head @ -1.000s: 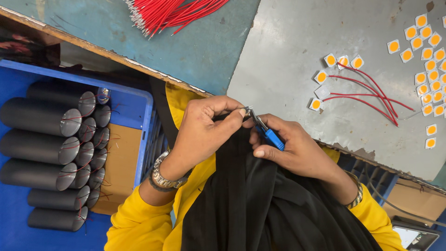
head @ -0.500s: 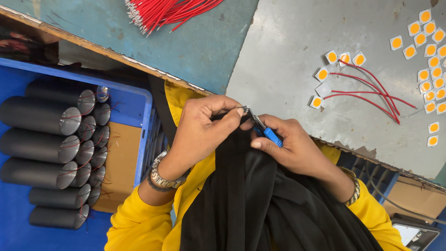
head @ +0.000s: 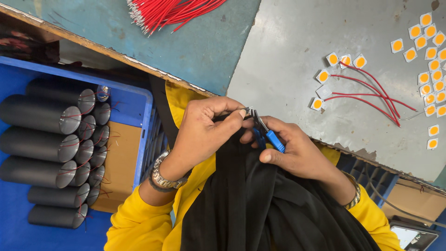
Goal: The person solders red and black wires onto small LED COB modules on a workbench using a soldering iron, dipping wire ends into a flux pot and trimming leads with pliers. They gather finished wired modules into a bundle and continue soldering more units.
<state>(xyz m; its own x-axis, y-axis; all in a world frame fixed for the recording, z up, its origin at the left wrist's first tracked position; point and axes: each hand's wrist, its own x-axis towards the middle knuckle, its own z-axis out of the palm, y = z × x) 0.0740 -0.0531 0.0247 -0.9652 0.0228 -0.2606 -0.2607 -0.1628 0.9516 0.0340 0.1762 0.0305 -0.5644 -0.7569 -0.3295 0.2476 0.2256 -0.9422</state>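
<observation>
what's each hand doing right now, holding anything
Left hand: closed, pinching a thin wire end at its fingertips.
Right hand: closed around blue-handled pliers, whose tip meets the wire end.

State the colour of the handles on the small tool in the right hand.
Blue handles, seen in the head view.

Electronics workshop: LED chips (head: 429, 51), red wires (head: 172, 11), bench.
</observation>
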